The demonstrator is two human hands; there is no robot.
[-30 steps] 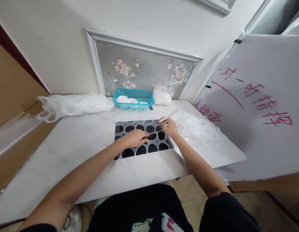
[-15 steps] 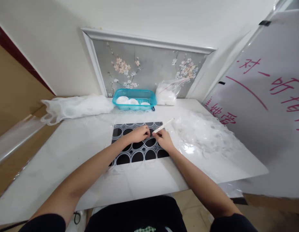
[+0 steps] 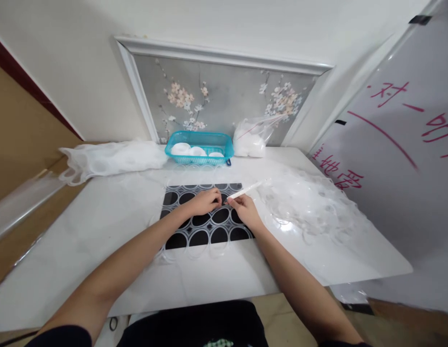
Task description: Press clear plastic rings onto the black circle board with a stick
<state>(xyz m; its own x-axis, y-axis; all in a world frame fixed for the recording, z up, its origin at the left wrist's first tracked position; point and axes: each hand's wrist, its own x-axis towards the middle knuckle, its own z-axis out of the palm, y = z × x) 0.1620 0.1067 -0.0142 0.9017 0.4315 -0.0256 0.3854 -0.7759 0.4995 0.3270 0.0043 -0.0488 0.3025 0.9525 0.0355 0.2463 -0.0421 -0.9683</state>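
A black mat (image 3: 199,238) lies on the white table, under a translucent sheet of joined rings (image 3: 210,226). Over the mat's upper middle, my left hand (image 3: 206,201) has its fingers curled together; whatever they pinch is too small to make out. My right hand (image 3: 244,210) is closed on a thin white stick-like tool (image 3: 245,190), its near end pointing at the left fingertips and its far end slanting up to the right. Only a small gap separates the two hands.
A blue basket (image 3: 227,150) with white round pieces stands at the back, beside a clear bag of white material (image 3: 250,142). Translucent ring sheets are heaped at the right (image 3: 310,205) and back left (image 3: 115,158). A whiteboard (image 3: 400,193) stands at the right.
The camera view has shifted slightly. Both hands stay nearly in the same place over the mat, and the white tool in my right hand lies at a slightly flatter slant.
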